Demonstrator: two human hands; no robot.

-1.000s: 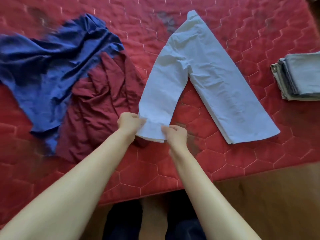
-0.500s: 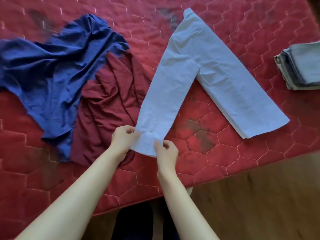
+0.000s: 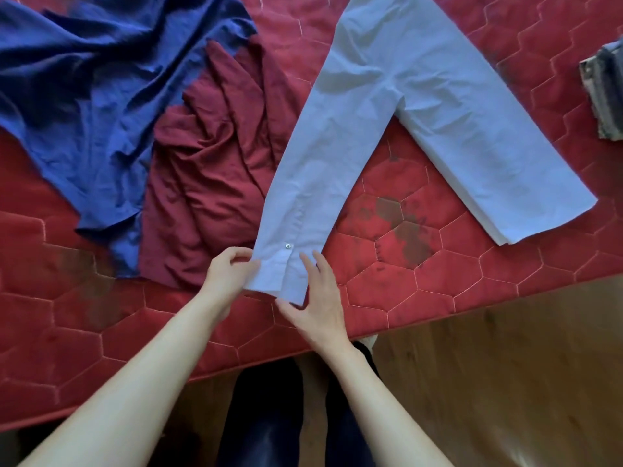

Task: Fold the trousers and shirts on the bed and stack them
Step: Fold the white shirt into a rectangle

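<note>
- My left hand (image 3: 229, 276) pinches the left corner of the cuff (image 3: 279, 278) of the light blue shirt (image 3: 381, 106) — fingers curled, thumb and fingertips clamped on the cloth.
- My right hand (image 3: 318, 298) lies at the right side of the same cuff, fingers straight and spread apart, the thumb reaching under the near edge; the fingertips touch the fabric without gripping it.
- The light blue shirt lies flat on the red quilted bed (image 3: 438, 264), folded lengthwise. Its sleeve runs from the far middle down to my hands near the bed's edge, and the body slants off to the right.
- A small white button (image 3: 288, 245) shows on the sleeve just above the cuff.
- A crumpled maroon garment (image 3: 209, 183) lies just left of the sleeve, touching it along the edge.
- A rumpled dark blue garment (image 3: 91, 96) spreads over the far left, overlapping the maroon one.
- At the far right edge a stack of folded clothes (image 3: 605, 92) sits well apart from the shirt — only partly in view.
</note>
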